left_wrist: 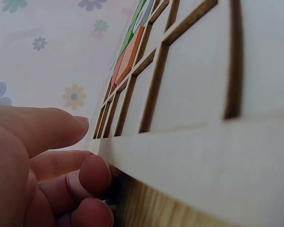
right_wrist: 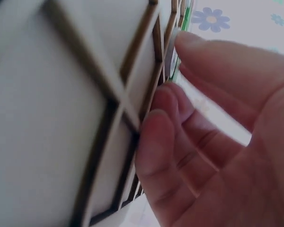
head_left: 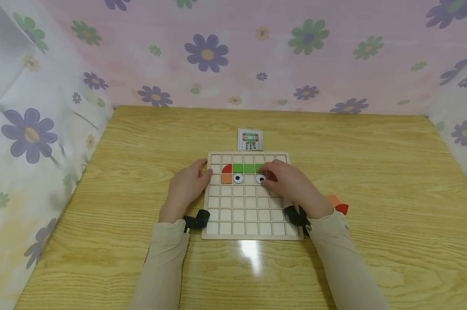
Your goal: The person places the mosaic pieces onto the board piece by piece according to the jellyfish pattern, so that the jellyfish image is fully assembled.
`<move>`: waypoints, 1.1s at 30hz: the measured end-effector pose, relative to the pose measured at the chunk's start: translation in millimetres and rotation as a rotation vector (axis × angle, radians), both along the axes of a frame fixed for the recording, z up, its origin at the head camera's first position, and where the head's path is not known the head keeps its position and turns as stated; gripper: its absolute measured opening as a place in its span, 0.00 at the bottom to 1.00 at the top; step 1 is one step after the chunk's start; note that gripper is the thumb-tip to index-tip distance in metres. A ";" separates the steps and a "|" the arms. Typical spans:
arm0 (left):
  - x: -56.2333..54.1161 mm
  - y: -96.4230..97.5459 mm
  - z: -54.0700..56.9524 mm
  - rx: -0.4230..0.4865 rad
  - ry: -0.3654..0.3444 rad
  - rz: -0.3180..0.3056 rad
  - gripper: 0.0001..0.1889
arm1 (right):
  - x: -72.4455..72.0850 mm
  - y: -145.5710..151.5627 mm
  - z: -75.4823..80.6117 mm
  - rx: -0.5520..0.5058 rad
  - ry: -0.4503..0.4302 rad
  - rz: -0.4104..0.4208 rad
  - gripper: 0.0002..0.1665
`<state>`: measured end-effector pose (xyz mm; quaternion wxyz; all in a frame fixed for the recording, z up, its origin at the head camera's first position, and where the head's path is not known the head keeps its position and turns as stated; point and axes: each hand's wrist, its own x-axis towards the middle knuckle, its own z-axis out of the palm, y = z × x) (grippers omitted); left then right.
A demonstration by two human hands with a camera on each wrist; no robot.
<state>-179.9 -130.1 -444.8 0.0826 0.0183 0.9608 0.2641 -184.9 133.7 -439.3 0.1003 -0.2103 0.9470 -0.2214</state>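
A square wooden grid board point(head_left: 252, 237) lies on the table. My left hand point(head_left: 184, 188) is at its left edge, thumb tip over the rim; in the left wrist view its fingers point(left_wrist: 95, 175) bend loosely beside the edge. My right hand point(head_left: 291, 183) reaches over the board's right part, thumb and fingers around a round eye tile point(head_left: 261, 178) in the third row. Set in the board are a red quarter-round tile point(head_left: 227, 169), green tiles point(head_left: 243, 168), an orange tile point(head_left: 226, 178) and another eye tile point(head_left: 238, 178). The right fingers partly cover the rightmost green tile.
Behind the board lies a small pattern card point(head_left: 250, 139) with a figure of coloured tiles. Loose orange point(head_left: 334, 200) and red point(head_left: 342, 209) tiles lie on the table point(head_left: 392, 181) by the right wrist. A flowered cloth point(head_left: 248, 69) stands behind the table.
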 end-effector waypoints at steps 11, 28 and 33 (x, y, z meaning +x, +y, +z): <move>-2.2 -0.1 -2.0 -0.009 0.005 0.004 0.26 | -1.6 5.1 -0.3 -0.012 0.030 0.078 0.14; -2.1 -0.6 -2.7 -0.020 0.000 -0.003 0.26 | 0.6 -2.7 1.7 0.028 0.001 -0.039 0.14; -2.7 -0.8 -3.0 -0.014 0.002 -0.004 0.26 | -1.0 1.6 0.8 0.001 -0.003 -0.001 0.13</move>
